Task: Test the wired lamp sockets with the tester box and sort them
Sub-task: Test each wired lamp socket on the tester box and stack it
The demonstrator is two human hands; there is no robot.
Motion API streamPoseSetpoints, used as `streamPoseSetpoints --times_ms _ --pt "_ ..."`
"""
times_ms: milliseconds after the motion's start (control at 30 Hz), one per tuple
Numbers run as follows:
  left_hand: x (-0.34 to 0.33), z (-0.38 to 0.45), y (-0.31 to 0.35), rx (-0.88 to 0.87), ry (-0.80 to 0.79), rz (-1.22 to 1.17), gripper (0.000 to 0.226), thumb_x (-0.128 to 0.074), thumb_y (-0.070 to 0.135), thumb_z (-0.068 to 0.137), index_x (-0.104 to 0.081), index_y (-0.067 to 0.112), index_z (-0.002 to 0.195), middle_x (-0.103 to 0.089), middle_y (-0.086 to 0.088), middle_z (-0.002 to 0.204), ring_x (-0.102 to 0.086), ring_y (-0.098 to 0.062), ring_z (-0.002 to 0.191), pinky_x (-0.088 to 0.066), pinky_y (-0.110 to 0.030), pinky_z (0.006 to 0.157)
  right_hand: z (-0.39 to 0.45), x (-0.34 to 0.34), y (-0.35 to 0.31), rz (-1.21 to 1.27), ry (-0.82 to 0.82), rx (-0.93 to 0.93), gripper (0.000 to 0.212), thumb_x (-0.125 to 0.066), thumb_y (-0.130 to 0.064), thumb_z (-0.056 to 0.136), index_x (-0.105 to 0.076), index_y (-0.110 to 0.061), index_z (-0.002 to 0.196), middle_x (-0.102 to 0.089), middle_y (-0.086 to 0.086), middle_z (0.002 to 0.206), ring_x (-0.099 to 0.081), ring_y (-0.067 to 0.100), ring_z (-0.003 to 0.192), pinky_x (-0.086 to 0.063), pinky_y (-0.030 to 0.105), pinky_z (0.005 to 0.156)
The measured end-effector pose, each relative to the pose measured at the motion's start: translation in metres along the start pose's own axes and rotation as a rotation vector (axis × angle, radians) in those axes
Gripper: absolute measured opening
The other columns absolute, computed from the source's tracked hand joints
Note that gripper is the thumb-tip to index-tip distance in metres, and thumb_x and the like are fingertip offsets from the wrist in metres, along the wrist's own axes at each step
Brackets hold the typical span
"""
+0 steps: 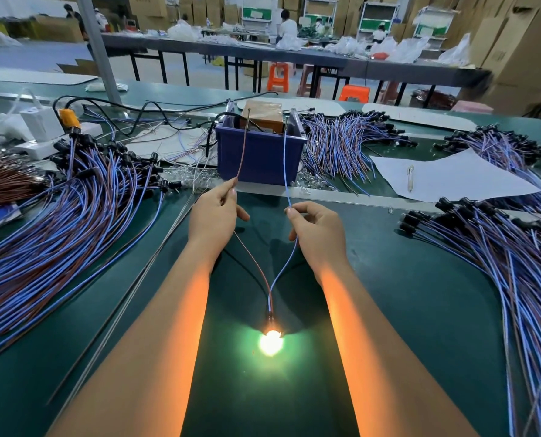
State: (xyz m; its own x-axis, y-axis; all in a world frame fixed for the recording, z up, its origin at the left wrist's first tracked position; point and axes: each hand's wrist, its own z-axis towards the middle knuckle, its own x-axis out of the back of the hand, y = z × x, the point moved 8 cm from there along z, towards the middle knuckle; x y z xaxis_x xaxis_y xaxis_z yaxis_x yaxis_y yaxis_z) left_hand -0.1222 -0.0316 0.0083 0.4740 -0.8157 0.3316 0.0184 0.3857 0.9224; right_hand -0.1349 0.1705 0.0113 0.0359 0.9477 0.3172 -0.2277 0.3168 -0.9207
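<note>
A lamp socket (269,320) lies on the green mat near me, and its bulb (271,342) glows brightly. Its brown wire (252,260) runs up into my left hand (214,216), which pinches it between thumb and forefinger. Its blue wire (283,269) goes to my right hand (316,228), pinched the same way. Both wire ends reach up to the tester box (263,116), which sits in a blue bin (259,156) straight ahead; the brown end touches a metal post and the blue end the right side of the box.
A large fan of wired sockets (73,216) covers the left of the table, another (499,257) spreads on the right, and more lie behind the bin (351,143). A white sheet with a pen (410,178) lies at right. Thin rods (143,272) cross the mat at left.
</note>
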Motion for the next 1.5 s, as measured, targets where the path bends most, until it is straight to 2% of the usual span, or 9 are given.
streamPoseSetpoints --times_ms 267,767,933,1000,1167,1267,1333,1433,1500 --pt "0.000 -0.001 0.000 -0.002 0.000 0.011 0.036 -0.041 0.030 0.103 -0.050 0.037 0.137 -0.072 0.011 0.067 -0.047 -0.011 0.055 -0.043 -0.028 0.054 -0.001 0.000 -0.002 -0.009 -0.006 0.001 0.014 -0.058 -0.033 0.094 -0.068 -0.030 0.085 -0.059 -0.012 0.052 -0.061 0.014 0.066 -0.053 0.042 0.074" --pt "0.000 -0.001 0.000 -0.003 0.004 0.016 0.036 -0.040 0.031 0.103 -0.051 0.036 0.137 -0.072 0.010 0.067 -0.046 -0.007 0.050 -0.043 -0.027 0.054 0.001 -0.001 0.002 0.002 0.000 0.007 0.014 -0.058 -0.033 0.093 -0.068 -0.028 0.085 -0.059 -0.010 0.051 -0.053 0.001 0.055 -0.046 0.028 0.063" --pt "-0.003 -0.003 0.007 -0.006 -0.003 -0.034 0.025 -0.040 0.026 0.102 -0.065 0.027 0.104 -0.070 0.007 0.061 -0.048 -0.013 0.051 -0.044 -0.026 0.054 -0.001 -0.004 -0.010 0.070 -0.006 0.068 0.013 -0.062 -0.026 0.093 -0.067 -0.027 0.081 -0.057 -0.009 0.049 -0.055 0.008 0.053 -0.046 0.028 0.059" --pt "-0.013 -0.006 0.012 0.000 -0.077 -0.148 0.022 -0.043 0.023 0.102 -0.065 0.023 0.103 -0.068 0.005 0.058 -0.046 -0.007 0.047 -0.043 -0.020 0.050 -0.003 -0.010 -0.017 0.073 -0.048 0.118 0.015 -0.064 -0.022 0.091 -0.067 -0.029 0.079 -0.056 -0.008 0.049 -0.054 0.010 0.051 -0.043 0.025 0.057" --pt "-0.036 -0.015 0.022 0.034 -0.219 -0.356 0.026 -0.048 0.024 0.101 -0.072 0.016 0.101 -0.061 0.006 0.068 -0.044 -0.004 0.053 -0.035 -0.011 0.045 -0.004 -0.021 -0.021 0.042 -0.109 0.179 0.013 -0.067 -0.023 0.089 -0.067 -0.034 0.083 -0.062 0.019 0.067 -0.058 0.039 0.066 -0.050 0.044 0.067" --pt "-0.038 -0.019 0.025 0.004 -0.239 -0.344 0.023 -0.053 0.021 0.098 -0.074 0.010 0.101 -0.066 0.015 0.068 -0.051 0.007 0.052 -0.037 -0.005 0.049 -0.003 -0.021 -0.018 0.049 -0.118 0.173 0.009 -0.067 -0.022 0.089 -0.071 -0.029 0.093 -0.063 0.012 0.064 -0.057 0.032 0.063 -0.051 0.042 0.068" --pt "-0.037 -0.019 0.023 0.010 -0.241 -0.344 0.020 -0.056 0.019 0.097 -0.074 0.012 0.094 -0.067 0.011 0.068 -0.048 0.004 0.046 -0.036 -0.008 0.046 -0.002 -0.024 -0.015 0.025 -0.140 0.163 0.010 -0.067 -0.025 0.089 -0.074 -0.025 0.097 -0.062 0.002 0.063 -0.055 0.022 0.062 -0.051 0.040 0.068" --pt "-0.033 -0.015 0.017 0.083 -0.220 -0.456 0.022 -0.053 0.016 0.098 -0.070 0.013 0.085 -0.046 0.012 0.050 -0.031 -0.002 0.040 -0.027 -0.013 0.040 -0.001 -0.026 -0.011 0.032 -0.166 0.159 0.014 -0.061 -0.022 0.092 -0.073 -0.030 0.095 -0.062 -0.010 0.062 -0.052 0.008 0.058 -0.047 0.034 0.064" --pt "-0.029 -0.011 0.013 0.167 -0.184 -0.668 0.025 -0.049 0.012 0.100 -0.066 0.009 0.082 -0.043 0.008 0.049 -0.034 -0.004 0.041 -0.029 -0.014 0.040 -0.001 -0.027 -0.012 0.047 -0.191 0.175 0.031 -0.058 -0.009 0.091 -0.072 -0.035 0.102 -0.061 -0.017 0.064 -0.042 0.004 0.050 -0.040 0.025 0.057"
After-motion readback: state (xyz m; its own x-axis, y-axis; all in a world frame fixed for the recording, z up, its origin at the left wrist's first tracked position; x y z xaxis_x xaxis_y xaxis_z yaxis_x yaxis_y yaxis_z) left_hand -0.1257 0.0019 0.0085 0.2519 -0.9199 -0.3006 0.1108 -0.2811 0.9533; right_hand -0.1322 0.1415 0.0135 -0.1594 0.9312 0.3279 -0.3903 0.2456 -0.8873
